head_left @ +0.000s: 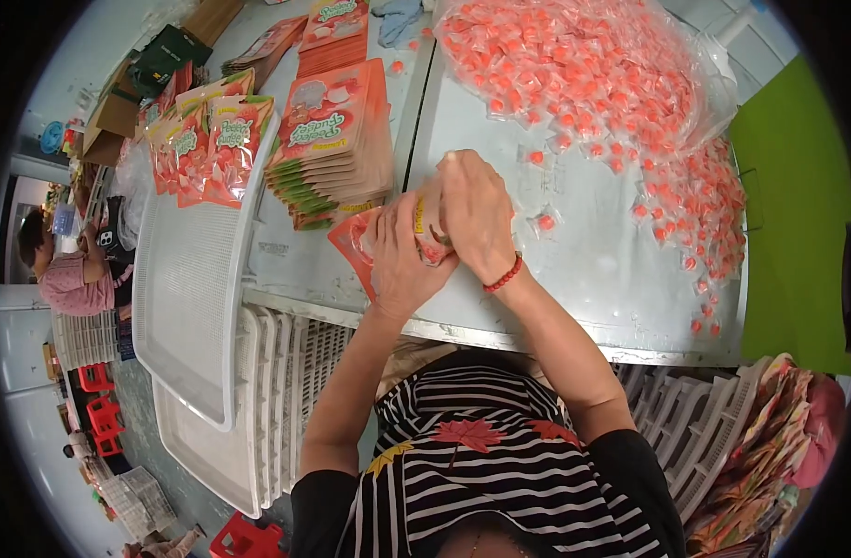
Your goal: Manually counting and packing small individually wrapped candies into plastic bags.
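Observation:
Near the front of the metal table, my left hand [402, 256] is closed around a red-and-pink candy pouch [354, 244], its lower end sticking out to the left. Over the pouch's upper end my right hand [478, 219], with a red bead bracelet at the wrist, is bent with its fingers curled. Whatever those fingers hold is hidden. A single wrapped candy [545, 222] lies just right of that hand, and another wrapped candy [535, 157] sits farther off. Beyond my left hand stands a fanned stack of flat pouches [328, 121].
Wrapped red candies [584, 65] spill from a clear bag along the right side. Plump pouches [230, 139] lie on a white mesh tray [188, 279] at left. More trays [258, 409] are stacked below. A blue cloth [398, 20] lies at the back. Another person [77, 270] is far left.

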`<action>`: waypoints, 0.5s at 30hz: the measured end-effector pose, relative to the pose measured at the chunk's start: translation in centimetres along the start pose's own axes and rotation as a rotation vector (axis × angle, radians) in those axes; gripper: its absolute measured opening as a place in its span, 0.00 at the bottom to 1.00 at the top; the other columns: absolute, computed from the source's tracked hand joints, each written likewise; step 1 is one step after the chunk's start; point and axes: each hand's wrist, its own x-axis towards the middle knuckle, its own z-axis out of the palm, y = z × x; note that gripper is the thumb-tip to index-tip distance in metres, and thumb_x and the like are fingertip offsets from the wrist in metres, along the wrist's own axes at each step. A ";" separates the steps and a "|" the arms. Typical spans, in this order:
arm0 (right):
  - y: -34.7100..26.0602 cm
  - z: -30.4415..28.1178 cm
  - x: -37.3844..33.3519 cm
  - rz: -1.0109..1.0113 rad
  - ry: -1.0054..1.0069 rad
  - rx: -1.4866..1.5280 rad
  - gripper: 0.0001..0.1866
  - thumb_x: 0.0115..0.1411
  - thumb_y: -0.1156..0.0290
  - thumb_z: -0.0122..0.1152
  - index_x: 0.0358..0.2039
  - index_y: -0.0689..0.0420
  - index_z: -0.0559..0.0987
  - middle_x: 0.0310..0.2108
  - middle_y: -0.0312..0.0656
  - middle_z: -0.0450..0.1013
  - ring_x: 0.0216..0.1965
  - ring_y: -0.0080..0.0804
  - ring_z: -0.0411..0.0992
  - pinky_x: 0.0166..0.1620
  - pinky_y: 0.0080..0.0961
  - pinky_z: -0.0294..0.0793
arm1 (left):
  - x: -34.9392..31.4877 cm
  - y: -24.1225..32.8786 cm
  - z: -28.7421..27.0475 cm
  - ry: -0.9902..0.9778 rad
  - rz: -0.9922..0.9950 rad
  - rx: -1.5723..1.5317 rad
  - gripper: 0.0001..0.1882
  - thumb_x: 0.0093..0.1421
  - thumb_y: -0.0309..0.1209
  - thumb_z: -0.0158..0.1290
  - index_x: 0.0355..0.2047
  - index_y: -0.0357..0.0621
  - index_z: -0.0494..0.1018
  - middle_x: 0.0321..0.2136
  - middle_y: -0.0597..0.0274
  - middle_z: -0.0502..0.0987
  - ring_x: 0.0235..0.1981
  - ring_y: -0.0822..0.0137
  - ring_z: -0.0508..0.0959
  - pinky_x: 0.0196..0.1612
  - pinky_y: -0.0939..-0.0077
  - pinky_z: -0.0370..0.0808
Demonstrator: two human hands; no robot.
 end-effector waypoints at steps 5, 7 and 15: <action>0.6 -2.0 0.3 0.145 0.140 0.405 0.23 0.70 0.59 0.34 0.37 0.64 0.73 0.29 0.43 0.70 0.35 0.30 0.69 0.44 0.28 0.68 | -0.3 0.0 -0.7 -0.071 -0.067 -0.079 0.48 0.37 0.40 0.70 0.56 0.36 0.58 0.47 0.48 0.68 0.50 0.50 0.69 0.55 0.54 0.61; 2.1 -4.0 -0.3 0.091 0.132 0.134 0.20 0.69 0.60 0.38 0.39 0.64 0.73 0.33 0.46 0.70 0.37 0.33 0.69 0.46 0.30 0.67 | -0.7 -0.7 -1.1 0.009 -0.170 -0.150 0.50 0.37 0.38 0.71 0.57 0.35 0.56 0.49 0.47 0.67 0.51 0.51 0.68 0.55 0.57 0.62; 9.1 -4.1 -7.2 -0.051 -0.038 -0.688 0.32 0.57 0.55 0.58 0.58 0.58 0.64 0.58 0.59 0.56 0.59 0.58 0.54 0.57 0.51 0.55 | -1.2 -1.8 -3.4 0.187 -0.194 -0.206 0.58 0.37 0.30 0.72 0.61 0.29 0.45 0.53 0.46 0.63 0.53 0.56 0.68 0.56 0.66 0.66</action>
